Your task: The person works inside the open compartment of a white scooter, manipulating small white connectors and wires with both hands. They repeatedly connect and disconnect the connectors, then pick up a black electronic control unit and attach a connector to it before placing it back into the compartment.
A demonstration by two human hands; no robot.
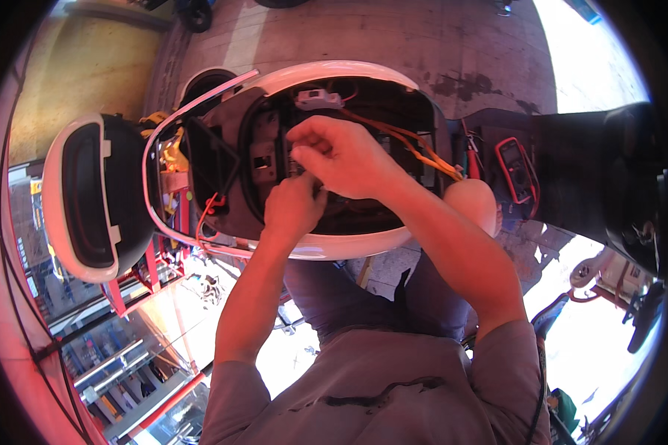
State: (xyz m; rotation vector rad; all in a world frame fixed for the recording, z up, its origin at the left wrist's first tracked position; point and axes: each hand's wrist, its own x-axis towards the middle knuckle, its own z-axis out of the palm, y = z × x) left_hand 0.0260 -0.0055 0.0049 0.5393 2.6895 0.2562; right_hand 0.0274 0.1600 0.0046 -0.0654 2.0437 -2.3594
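Observation:
Both my hands work over the open body of a light-coloured scooter [364, 247]. My left hand [293, 205] is closed low in the dark cavity, its fingertips partly hidden. Just beyond it, my right hand [344, 157] has curled fingers, thumb close to the forefinger. What either one grips, if anything, is too small or covered to make out. A grey metal bracket [263, 141] lies left of my fingers. Beyond my right hand sits a white box-shaped electrical part [319, 99]. Orange cables [421, 150] run from near it to the cavity's right side.
A red-and-black multimeter [517, 172] and a red-handled tool [473, 157] rest at the right, beside the black seat [571, 163]. On the left are a dark top box [85, 196] and a curved rail [148, 167]. A red wire [206, 215] hangs near the rail.

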